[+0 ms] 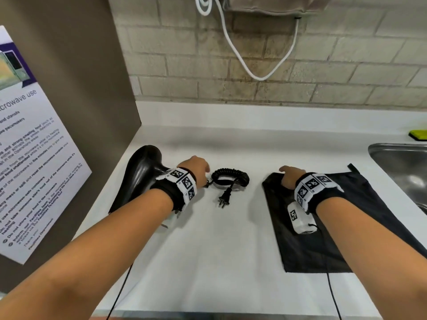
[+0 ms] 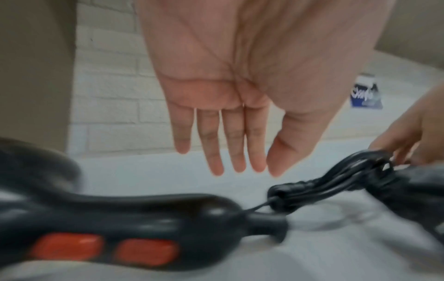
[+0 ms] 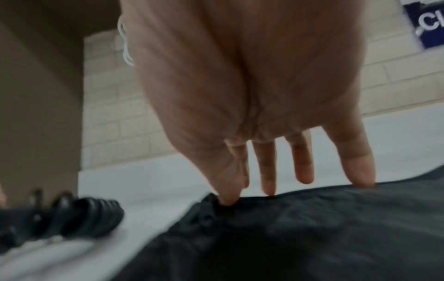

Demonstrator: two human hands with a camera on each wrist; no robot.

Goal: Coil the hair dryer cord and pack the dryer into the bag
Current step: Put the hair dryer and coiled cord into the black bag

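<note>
A black hair dryer [image 1: 141, 172] lies on the white counter [image 1: 219, 250] at the left, its handle [image 2: 144, 218] showing two orange buttons. Its curly black cord [image 1: 231, 177] sits bunched in a loop to the right of the handle, with the plug [image 1: 225, 198] lying in front. My left hand [image 1: 197, 167] hovers over the handle's end with straight fingers [image 2: 230, 161], holding nothing. A flat black bag [image 1: 335, 227] lies at the right. My right hand [image 1: 288, 175] rests on the bag's top edge, its straight fingertips [image 3: 269, 186] touching the cloth [image 3: 312, 237].
A steel sink [image 1: 402, 167] adjoins the bag on the right, with a green sponge [image 1: 418, 135] behind it. A brown panel carrying a poster [image 1: 34, 158] closes off the left side. A white cable [image 1: 254, 65] hangs on the tiled wall. Thin black wires trail from both wrists.
</note>
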